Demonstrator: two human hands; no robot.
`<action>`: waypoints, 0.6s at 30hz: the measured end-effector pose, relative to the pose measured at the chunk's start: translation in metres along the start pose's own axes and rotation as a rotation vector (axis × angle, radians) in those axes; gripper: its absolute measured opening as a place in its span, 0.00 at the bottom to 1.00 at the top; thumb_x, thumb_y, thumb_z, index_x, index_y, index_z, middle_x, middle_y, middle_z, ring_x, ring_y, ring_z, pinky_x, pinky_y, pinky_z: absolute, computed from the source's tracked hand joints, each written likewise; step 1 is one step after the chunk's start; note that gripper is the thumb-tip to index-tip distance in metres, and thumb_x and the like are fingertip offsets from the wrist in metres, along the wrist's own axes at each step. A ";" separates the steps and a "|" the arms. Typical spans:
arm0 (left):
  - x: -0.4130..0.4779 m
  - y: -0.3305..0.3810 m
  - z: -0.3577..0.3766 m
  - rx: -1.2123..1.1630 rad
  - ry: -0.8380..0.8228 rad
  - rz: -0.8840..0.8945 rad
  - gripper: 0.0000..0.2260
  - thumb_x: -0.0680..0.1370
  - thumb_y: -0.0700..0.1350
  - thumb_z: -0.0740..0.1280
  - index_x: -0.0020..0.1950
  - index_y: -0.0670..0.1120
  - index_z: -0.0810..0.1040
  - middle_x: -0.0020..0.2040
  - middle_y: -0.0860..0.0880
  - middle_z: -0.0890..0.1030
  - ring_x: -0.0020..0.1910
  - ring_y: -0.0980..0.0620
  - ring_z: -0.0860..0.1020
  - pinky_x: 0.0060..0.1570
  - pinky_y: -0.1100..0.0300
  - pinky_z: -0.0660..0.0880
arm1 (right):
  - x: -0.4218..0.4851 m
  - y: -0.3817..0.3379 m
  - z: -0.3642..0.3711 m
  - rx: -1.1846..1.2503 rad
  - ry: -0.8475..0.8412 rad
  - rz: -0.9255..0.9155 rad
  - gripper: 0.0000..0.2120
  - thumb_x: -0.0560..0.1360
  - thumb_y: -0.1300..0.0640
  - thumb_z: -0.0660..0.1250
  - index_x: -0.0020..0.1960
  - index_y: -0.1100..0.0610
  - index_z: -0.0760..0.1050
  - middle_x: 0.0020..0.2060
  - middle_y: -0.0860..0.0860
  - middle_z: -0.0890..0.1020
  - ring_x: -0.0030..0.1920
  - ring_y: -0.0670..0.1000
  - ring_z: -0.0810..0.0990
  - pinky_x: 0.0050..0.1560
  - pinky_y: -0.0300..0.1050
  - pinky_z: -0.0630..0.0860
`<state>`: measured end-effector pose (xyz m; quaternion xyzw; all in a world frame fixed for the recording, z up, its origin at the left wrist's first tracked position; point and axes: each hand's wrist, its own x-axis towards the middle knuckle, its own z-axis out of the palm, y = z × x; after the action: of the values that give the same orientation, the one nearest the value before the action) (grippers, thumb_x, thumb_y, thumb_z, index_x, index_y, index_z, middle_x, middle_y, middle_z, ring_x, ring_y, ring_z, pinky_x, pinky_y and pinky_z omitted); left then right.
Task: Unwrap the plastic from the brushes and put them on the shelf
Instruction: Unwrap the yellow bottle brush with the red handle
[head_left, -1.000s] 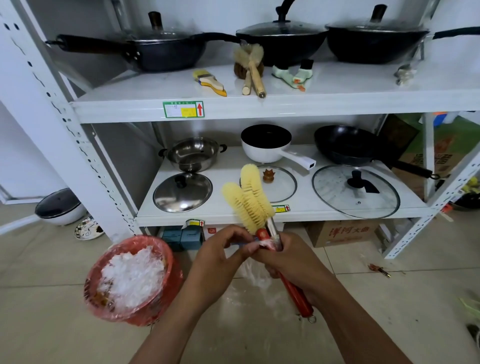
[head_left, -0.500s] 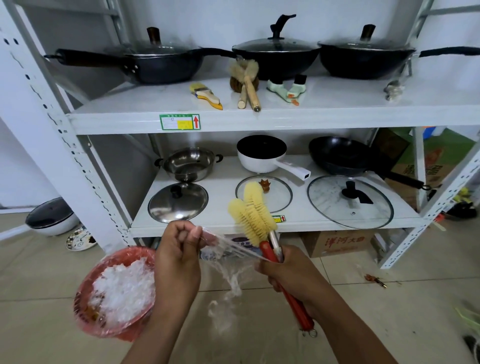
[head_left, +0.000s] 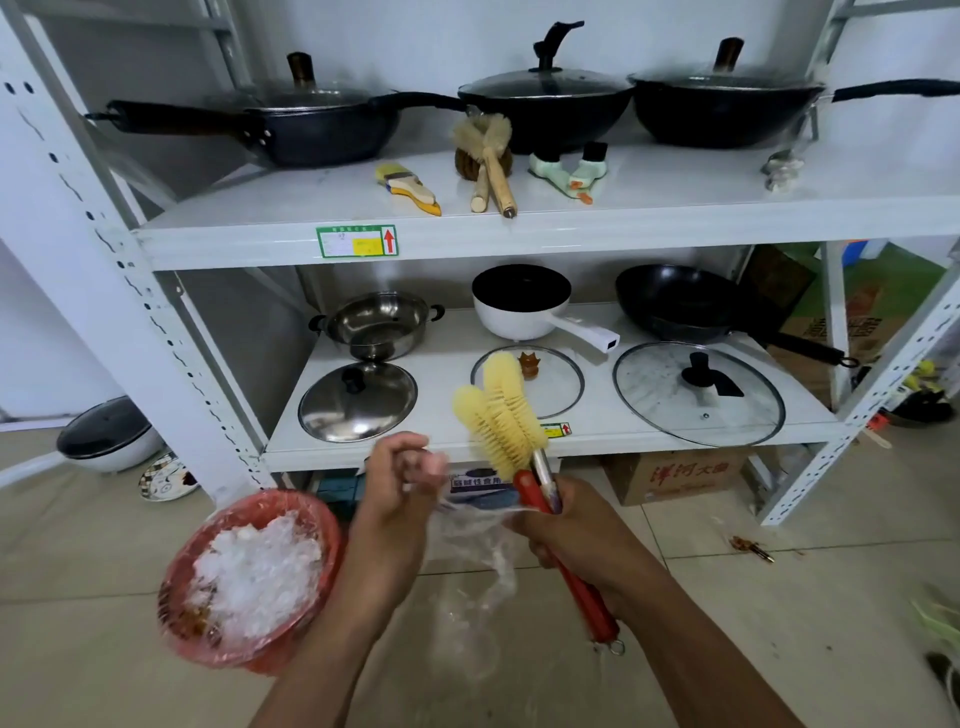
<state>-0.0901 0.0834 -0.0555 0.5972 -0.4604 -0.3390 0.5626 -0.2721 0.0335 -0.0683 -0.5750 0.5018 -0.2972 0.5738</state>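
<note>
While our right hand (head_left: 576, 535) curls tightly round the handles of the two yellow-bristled brushes (head_left: 498, 415), bristles up and tilted left in front of the lower shelf's front edge, our left hand (head_left: 400, 483) pinches the clear plastic wrap (head_left: 478, 551) in curled, slightly blurred fingers just left of the bristles. The wrap stretches from that pinch to the handles and hangs below them. On the floor at our left sits a red basket (head_left: 291, 501) holding crumpled plastic (head_left: 260, 566). Beyond, the lower shelf (head_left: 415, 457) carries pots (head_left: 379, 325) and lids (head_left: 358, 400). On the upper shelf (head_left: 519, 244), near its front edge, other brushes (head_left: 491, 171) lie before three black woks (head_left: 545, 114).
</note>
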 end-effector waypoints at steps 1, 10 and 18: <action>-0.001 -0.001 0.004 0.077 -0.120 -0.041 0.15 0.78 0.57 0.70 0.61 0.55 0.73 0.51 0.55 0.79 0.48 0.63 0.80 0.43 0.73 0.74 | -0.001 -0.001 0.000 0.016 -0.017 -0.014 0.07 0.74 0.59 0.75 0.45 0.54 0.76 0.30 0.49 0.76 0.28 0.46 0.74 0.34 0.41 0.74; -0.011 -0.001 0.007 0.290 -0.447 -0.092 0.14 0.72 0.51 0.79 0.56 0.56 0.81 0.52 0.58 0.84 0.49 0.60 0.82 0.50 0.65 0.78 | -0.007 -0.009 0.000 0.073 -0.053 -0.009 0.13 0.69 0.57 0.81 0.46 0.57 0.78 0.30 0.50 0.80 0.32 0.48 0.79 0.37 0.45 0.81; -0.004 -0.007 -0.005 0.184 -0.303 -0.105 0.09 0.83 0.43 0.66 0.49 0.49 0.86 0.32 0.51 0.77 0.30 0.52 0.72 0.34 0.61 0.69 | -0.007 -0.013 -0.012 0.237 -0.023 0.051 0.13 0.70 0.63 0.80 0.44 0.58 0.75 0.26 0.49 0.76 0.26 0.48 0.73 0.29 0.41 0.73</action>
<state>-0.0861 0.0887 -0.0623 0.6115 -0.5372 -0.4104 0.4112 -0.2824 0.0340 -0.0525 -0.4936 0.4710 -0.3330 0.6509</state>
